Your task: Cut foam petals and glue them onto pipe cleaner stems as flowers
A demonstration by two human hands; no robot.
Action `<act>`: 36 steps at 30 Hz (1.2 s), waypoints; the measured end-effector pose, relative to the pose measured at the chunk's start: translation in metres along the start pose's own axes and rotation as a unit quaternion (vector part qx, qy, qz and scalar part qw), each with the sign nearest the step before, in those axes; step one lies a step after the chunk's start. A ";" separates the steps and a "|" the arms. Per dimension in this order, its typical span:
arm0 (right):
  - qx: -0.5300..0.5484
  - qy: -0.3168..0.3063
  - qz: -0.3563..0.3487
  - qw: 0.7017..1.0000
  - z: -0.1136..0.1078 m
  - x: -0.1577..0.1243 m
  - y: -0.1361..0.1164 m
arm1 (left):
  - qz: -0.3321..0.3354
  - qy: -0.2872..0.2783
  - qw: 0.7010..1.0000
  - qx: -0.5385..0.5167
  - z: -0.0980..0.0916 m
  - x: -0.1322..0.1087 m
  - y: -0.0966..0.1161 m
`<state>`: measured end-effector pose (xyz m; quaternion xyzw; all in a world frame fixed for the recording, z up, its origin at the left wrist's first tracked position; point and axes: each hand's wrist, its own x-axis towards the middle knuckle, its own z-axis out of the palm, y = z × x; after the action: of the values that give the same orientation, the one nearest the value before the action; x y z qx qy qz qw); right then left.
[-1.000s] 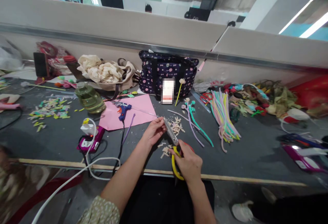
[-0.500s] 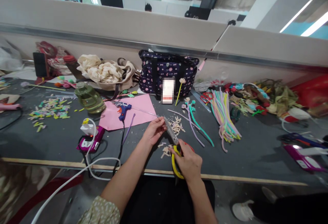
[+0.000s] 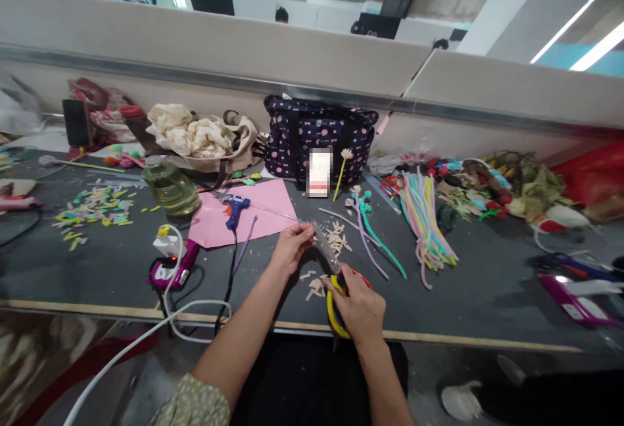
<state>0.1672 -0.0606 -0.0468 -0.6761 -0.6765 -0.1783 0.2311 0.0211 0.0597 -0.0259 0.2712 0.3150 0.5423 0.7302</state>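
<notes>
My right hand (image 3: 358,309) grips scissors (image 3: 333,276) with yellow and red handles, blades pointing up-left over the dark table (image 3: 487,283). My left hand (image 3: 292,247) pinches a thin pale strip at the blade tips; the strip is too small to name. Small beige cut pieces (image 3: 336,240) lie scattered just beyond and below the blades. A thin wire (image 3: 273,213) runs from my left fingers back over the pink sheet (image 3: 244,214).
A blue glue gun (image 3: 235,209) lies on the pink sheet. Pipe cleaners (image 3: 424,218) lie to the right, a dotted bag (image 3: 316,136) behind, a green jar (image 3: 168,185) and a power strip (image 3: 170,263) to the left. Coloured scraps (image 3: 95,208) lie far left.
The scissors have shifted a little and the blades blur slightly. Both hands stay almost where they were.
</notes>
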 end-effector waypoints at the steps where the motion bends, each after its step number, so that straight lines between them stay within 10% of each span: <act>1: -0.003 0.001 0.000 1.000 0.000 0.000 0.000 | -0.004 -0.008 1.000 -0.007 -0.001 0.001 -0.001; 19: 0.131 -0.076 0.111 0.982 -0.013 0.009 0.005 | -0.049 -0.021 0.996 -0.067 -0.001 -0.001 0.006; 36: 0.067 -0.027 0.010 0.997 -0.006 0.000 -0.001 | -0.027 -0.108 0.993 -0.044 -0.001 -0.003 0.004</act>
<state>0.1663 -0.0642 -0.0414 -0.6705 -0.6862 -0.1119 0.2589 0.0176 0.0582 -0.0229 0.2869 0.2171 0.5029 0.7859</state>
